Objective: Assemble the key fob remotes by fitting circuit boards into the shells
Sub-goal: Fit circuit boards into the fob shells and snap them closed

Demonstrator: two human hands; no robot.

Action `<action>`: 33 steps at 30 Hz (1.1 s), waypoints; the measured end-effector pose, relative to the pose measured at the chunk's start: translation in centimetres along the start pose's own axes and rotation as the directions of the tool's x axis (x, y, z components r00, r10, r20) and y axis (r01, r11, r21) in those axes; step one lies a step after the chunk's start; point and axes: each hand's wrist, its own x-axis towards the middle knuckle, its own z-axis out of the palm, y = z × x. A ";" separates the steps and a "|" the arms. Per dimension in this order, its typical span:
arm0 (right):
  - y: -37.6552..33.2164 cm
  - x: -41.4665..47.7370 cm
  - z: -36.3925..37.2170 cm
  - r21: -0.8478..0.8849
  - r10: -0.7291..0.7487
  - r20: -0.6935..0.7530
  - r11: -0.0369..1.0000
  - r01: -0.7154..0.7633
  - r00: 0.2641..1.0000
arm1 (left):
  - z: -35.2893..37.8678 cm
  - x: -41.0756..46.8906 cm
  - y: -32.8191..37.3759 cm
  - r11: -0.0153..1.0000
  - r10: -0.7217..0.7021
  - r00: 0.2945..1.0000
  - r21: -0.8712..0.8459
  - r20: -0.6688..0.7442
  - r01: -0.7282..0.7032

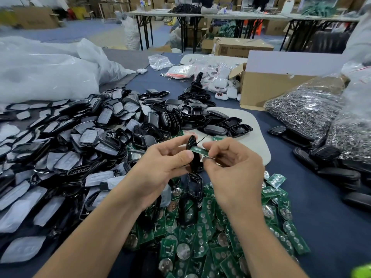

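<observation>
gripping a black shell (192, 140) edge-on w/ the left hand (160, 163), thumb on the near side and fingers curled over the far side, held up in the air above the middle of the table (321, 217). pinching a small green circuit board (198, 151) w/ the right hand (230, 167), btw thumb and forefinger, both closed tight on it. touching the shell's open side w/ the board's left end, the rest sticking out to the right; cannot tell if any part already sits inside. directly under both hands, a heap of green boards (210, 233) w/ round silver contacts, lying loose on the near part of the table. to the left, a very big pile of shell fronts (80, 137), black frames w/ grey-white button pads, many overlapping. behind the hands, a smaller pile of glossy black shell backs (210, 119), partly on a white mat (255, 141). at the right edge, a row of closed black fobs (331, 169) and just behind them clear bags of metal rings (305, 111). further back an open cardboard box (267, 87), white remotes in small packets (216, 77) near it, and large white plastic bags (44, 71) at far left. in the bg, blurred: long tables, more cartons.
</observation>
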 end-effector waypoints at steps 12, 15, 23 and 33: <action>-0.5 0.0 0.0 0.207 0.002 0.086 0.978 -0.020 0.996 | -0.2 0.0 0.7 0.992 -0.010 1.000 -0.125 -0.017 0.008; -0.2 0.1 -0.1 0.257 0.027 0.047 0.966 -0.039 0.999 | -0.1 0.0 0.6 0.990 -0.020 1.000 -0.138 -0.010 0.019; -0.2 0.0 0.3 0.213 0.016 0.052 0.977 -0.027 0.999 | -0.3 -0.2 0.6 0.990 -0.018 1.000 -0.138 0.016 0.020; 0.2 -0.8 0.7 -0.222 -0.140 0.109 0.962 0.161 0.984 | 0.2 -0.2 0.4 0.999 -0.002 0.997 -0.044 -0.081 -0.002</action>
